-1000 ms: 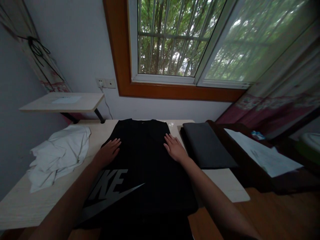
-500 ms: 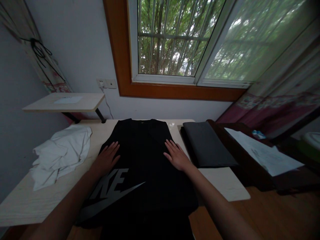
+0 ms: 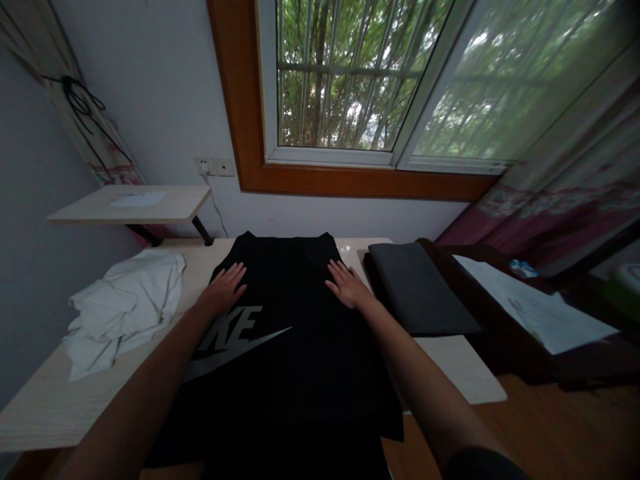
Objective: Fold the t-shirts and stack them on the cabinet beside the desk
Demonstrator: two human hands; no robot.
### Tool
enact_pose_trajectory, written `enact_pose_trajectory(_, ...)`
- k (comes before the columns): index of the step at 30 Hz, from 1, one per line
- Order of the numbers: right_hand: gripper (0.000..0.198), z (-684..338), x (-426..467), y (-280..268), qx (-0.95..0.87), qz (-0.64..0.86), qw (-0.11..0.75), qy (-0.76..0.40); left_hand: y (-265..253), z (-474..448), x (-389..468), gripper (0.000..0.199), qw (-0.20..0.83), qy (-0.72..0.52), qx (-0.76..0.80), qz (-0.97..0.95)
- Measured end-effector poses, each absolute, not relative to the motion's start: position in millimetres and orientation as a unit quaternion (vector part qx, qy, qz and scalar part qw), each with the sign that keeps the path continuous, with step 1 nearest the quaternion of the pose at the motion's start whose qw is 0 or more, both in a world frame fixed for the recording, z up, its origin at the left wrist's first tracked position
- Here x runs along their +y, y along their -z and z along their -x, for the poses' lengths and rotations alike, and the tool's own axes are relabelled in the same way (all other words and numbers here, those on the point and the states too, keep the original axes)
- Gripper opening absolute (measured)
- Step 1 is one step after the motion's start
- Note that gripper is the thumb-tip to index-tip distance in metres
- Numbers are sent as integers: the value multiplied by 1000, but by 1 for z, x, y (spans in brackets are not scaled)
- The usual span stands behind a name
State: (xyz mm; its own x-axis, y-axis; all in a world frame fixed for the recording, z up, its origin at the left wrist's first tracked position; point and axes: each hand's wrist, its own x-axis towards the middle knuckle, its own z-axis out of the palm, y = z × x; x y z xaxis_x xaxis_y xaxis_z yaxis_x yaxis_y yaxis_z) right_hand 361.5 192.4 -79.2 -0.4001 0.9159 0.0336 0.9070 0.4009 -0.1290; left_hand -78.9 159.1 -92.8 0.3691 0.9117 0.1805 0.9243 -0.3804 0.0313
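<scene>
A black T-shirt point(image 3: 300, 287) with a grey printed logo lies spread on the pale wooden table point(image 3: 40, 407), its lower part reaching toward me past the front edge. My left hand point(image 3: 224, 288) rests flat on the shirt's left side, fingers stretched out. On the right side, my right hand point(image 3: 349, 283) lies flat on the cloth with its fingers extended. Neither hand grips the fabric. The shirt's upper edge is near the back of the table.
A crumpled white cloth point(image 3: 127, 303) lies at the left, beneath a small raised shelf point(image 3: 175, 200). Right of the shirt sits a dark grey folded item point(image 3: 420, 287). Farther right, a white sheet point(image 3: 530, 300) lies on dark furniture. A window point(image 3: 350, 87) is behind the table.
Both hands have slid away from me, carrying the shirt toward the back of the table. The printed logo sits farther forward, and the shirt's neckline no longer shows.
</scene>
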Motion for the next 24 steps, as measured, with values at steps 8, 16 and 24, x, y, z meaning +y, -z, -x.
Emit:
enact_pose_trajectory(8, 71, -363, 225, 81, -838, 541, 46, -50, 93, 79, 186, 64, 13, 79, -574, 815)
enact_pose_trajectory(16, 66, -360, 232, 81, -836, 545, 48, -33, 88, 77, 187, 64, 12, 91, -576, 813)
enact_pose_trajectory(24, 60, -369, 204, 85, -818, 567, 97, -5, 97, 83, 174, 59, 36, 123, -575, 808)
